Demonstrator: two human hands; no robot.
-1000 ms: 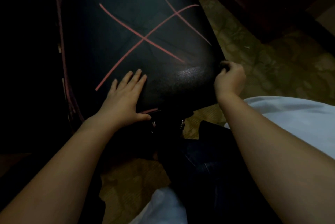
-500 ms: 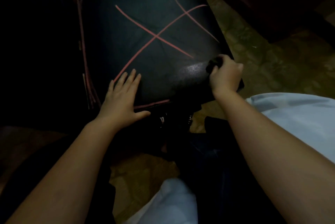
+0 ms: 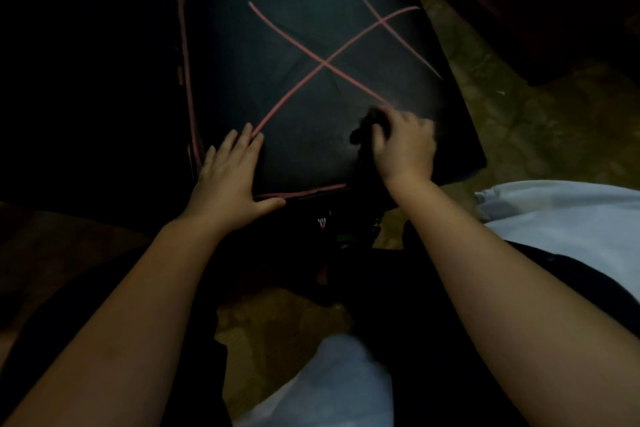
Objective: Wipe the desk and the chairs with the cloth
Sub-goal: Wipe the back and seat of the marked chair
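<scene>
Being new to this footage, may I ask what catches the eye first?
The black chair seat with crossing pink lines fills the upper middle. The left hand lies flat on its near left corner, while the right hand grips a dark cloth near its front edge.

Dim indoor room here, barely lit; home or office, it's too dark to call. At 12 o'clock sits a black padded chair seat (image 3: 294, 46) with pink piping and crossing pink lines. A mottled olive-tan floor (image 3: 519, 122) shows at 2 o'clock and again at 6 o'clock.
</scene>
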